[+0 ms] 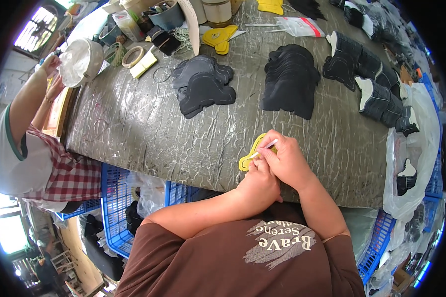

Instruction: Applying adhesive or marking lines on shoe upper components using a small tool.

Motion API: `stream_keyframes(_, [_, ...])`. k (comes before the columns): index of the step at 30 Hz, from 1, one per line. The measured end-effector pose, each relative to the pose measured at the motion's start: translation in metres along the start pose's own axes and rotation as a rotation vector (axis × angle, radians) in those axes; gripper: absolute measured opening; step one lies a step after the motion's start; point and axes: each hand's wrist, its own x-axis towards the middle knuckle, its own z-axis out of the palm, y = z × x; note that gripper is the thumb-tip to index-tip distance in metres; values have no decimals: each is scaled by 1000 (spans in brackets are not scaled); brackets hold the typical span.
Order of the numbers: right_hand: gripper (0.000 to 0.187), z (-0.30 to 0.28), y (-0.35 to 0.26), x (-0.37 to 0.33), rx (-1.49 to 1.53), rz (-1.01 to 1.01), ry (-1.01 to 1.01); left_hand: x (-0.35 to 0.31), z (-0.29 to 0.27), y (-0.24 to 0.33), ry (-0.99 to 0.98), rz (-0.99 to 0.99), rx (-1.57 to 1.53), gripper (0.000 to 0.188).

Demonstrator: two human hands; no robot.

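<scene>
Near the table's front edge lies a yellow template (244, 163) with a slot cut along its outline; both hands cover much of it. My left hand (261, 182) presses down on its near side, with the fingers bent and partly hidden behind the other hand. A slim white pen (271, 143) slants between the fingers of my right hand (288, 161), its tip down at the template. What lies beneath the template is hidden. Beyond my hands, a fanned stack of black cut pieces (290, 81) rests on the table, and to its left is a smaller pile of black pieces (203, 89) with pale lines.
At the left, a co-worker in a checked apron (72, 171) holds a round whitish tub (82, 62). More yellow templates (219, 38), a tape roll (133, 57) and a plastic bag (302, 26) lie farther back. Bundled black pieces (376, 99) line the right; blue crates (116, 208) stand below.
</scene>
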Motion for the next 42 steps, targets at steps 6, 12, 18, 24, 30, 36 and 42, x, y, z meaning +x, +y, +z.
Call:
stream_keyframes(6, [9, -3, 0, 3, -23, 6, 41, 1, -2, 3, -16, -46, -3, 81])
stream_keyframes(12, [11, -8, 8, 8, -78, -50, 112, 2, -3, 4, -35, -51, -15, 84])
stream_keyframes(18, [11, -7, 14, 10, -75, -73, 203, 3, -3, 4, -64, -41, -20, 85])
stream_keyframes(24, [14, -9, 18, 11, -67, -103, 281, 2, -4, 5, -74, -58, -18, 86])
stream_keyframes(30, [15, -10, 21, 9, -98, -85, 325, 1, -5, 4, -70, -43, -25, 85])
stream_keyframes(36, [16, -11, 27, 5, -70, -22, 371, 1, -5, 4, -73, -46, -29, 84])
stream_keyframes(42, [16, -12, 29, 5, -110, -90, 361, 1, -3, 4, -56, -52, -38, 84])
